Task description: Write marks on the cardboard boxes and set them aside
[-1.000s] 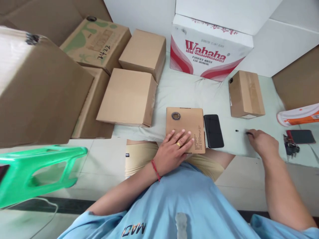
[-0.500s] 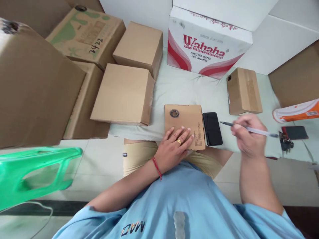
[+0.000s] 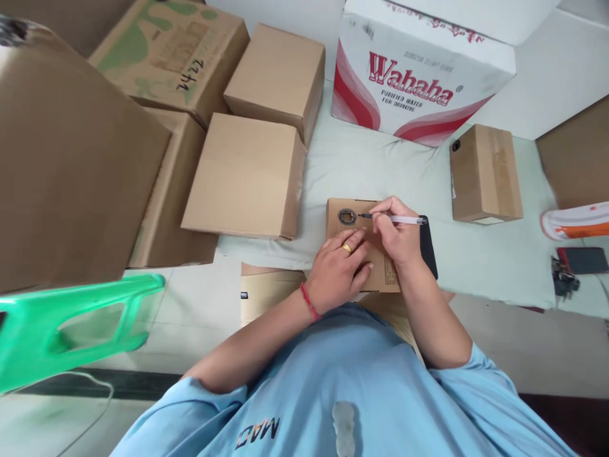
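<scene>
- While the left hand (image 3: 335, 270) lies palm down on the box (image 3: 375, 254), fingers extended and holding nothing, the right hand (image 3: 398, 235) grips the pen (image 3: 402, 219) between thumb and fingers.
- The box lies flat at the near edge of the worktop (image 3: 352, 158), in front of the torso.
- The pen tip points to the left, just beside the dark ring (image 3: 347, 216) on the box top; contact between tip and cardboard cannot be confirmed.
- The phone (image 3: 429, 254) lies at the right side of the box, partly covered by the right hand and forearm.
- The Wahaha carton (image 3: 416, 82) stands at the rear of the worktop; the taped carton (image 3: 499, 171) stands to its right, nearer the torso.
- Two plain cartons (image 3: 242, 174) stand to the left of the box, well apart from it.
- Keys (image 3: 565, 279) lie at the far right, beside a dark device (image 3: 589, 260).
</scene>
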Available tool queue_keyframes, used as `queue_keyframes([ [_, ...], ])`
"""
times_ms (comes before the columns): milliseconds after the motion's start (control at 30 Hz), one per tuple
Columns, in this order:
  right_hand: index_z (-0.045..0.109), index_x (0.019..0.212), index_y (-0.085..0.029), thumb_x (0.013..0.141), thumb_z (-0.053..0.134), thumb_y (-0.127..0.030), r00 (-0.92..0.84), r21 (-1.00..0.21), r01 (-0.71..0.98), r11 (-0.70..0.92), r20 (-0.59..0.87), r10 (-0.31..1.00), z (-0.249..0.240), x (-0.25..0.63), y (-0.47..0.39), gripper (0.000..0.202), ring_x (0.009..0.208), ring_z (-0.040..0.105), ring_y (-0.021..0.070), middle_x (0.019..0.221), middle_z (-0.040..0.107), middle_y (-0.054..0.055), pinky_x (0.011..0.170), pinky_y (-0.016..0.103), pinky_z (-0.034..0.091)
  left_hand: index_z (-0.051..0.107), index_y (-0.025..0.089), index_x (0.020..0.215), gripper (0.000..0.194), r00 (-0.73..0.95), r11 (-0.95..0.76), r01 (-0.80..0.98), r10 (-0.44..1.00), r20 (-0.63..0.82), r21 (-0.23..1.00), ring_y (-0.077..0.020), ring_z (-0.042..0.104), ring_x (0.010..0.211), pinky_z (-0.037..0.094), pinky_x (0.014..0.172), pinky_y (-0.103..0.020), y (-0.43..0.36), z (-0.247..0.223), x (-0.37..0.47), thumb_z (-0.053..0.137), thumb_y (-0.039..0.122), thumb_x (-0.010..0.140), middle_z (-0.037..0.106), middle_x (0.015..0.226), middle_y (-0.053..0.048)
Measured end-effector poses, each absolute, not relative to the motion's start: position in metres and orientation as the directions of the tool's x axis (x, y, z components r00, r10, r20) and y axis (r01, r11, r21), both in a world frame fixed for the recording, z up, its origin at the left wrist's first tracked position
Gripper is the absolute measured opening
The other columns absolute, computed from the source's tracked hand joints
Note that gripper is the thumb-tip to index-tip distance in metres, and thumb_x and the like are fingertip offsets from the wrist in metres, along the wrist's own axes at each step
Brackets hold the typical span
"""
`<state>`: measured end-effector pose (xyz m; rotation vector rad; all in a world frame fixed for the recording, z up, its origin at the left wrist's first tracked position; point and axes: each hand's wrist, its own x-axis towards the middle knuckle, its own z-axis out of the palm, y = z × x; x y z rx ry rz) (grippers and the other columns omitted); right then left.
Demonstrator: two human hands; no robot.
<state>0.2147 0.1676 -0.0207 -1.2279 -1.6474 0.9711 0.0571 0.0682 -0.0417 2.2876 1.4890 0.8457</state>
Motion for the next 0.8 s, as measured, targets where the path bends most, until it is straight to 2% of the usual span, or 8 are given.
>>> queue_keyframes([
  [133,0.069,0.084,-0.024,0.092,0.062,-0.024,-0.245,-0.873,0.409,0.264,0.174,0.954,-0.0176,0.2136,0.1667,0.011,0.059,0.056,0.0143,0.064,0.065,-0.005,0.063,0.030,0.045,0.067,0.014,0.148,0.046,0.311,-0.444,0.730,0.893,0.325,0.520,-0.0335,0.061,0.141,0.053,0.114,-0.050,0.0687,-0.0414,0.0552,0.057,0.034,0.108,0.070,0.152,-0.017],
  [333,0.069,0.087,-0.024,0.095,0.062,-0.026,-0.224,-0.878,0.408,0.250,0.169,0.960,-0.0196,0.2121,0.1687,0.012,0.057,0.056,0.0136,0.065,0.065,-0.005,0.062,0.030,0.046,0.070,0.012,0.144,0.043,0.309,-0.447,0.720,0.891,0.332,0.531,-0.0342,0.059,0.142,0.054,0.114,-0.050,0.0689,-0.0401,0.0560,0.057,0.033,0.108,0.069,0.154,-0.016],
  [467,0.067,0.082,-0.024,0.092,0.061,-0.023,-0.218,-0.863,0.425,0.274,0.196,0.956,-0.0200,0.2119,0.1695,0.011,0.055,0.054,0.0132,0.063,0.063,-0.006,0.061,0.030,0.044,0.069,0.015,0.146,0.043,0.304,-0.431,0.710,0.901,0.310,0.556,-0.0340,0.059,0.144,0.054,0.116,-0.053,0.0684,-0.0409,0.0554,0.056,0.033,0.109,0.069,0.154,-0.016],
  [600,0.064,0.077,-0.025,0.087,0.059,-0.022,-0.217,-0.859,0.426,0.286,0.210,0.953,-0.0166,0.2109,0.1698,0.012,0.052,0.049,0.0127,0.059,0.059,-0.006,0.058,0.030,0.041,0.072,0.014,0.140,0.038,0.288,-0.445,0.690,0.892,0.348,0.571,-0.0332,0.062,0.139,0.056,0.115,-0.052,0.0682,-0.0438,0.0548,0.055,0.029,0.109,0.073,0.149,-0.015],
  [800,0.063,0.074,-0.026,0.085,0.059,-0.023,-0.253,-0.834,0.443,0.330,0.236,0.938,-0.0140,0.2118,0.1701,0.012,0.055,0.051,0.0145,0.057,0.058,-0.006,0.059,0.030,0.042,0.074,0.015,0.137,0.035,0.276,-0.438,0.680,0.896,0.349,0.587,-0.0335,0.064,0.137,0.057,0.115,-0.054,0.0683,-0.0466,0.0543,0.058,0.028,0.108,0.075,0.147,-0.013],
])
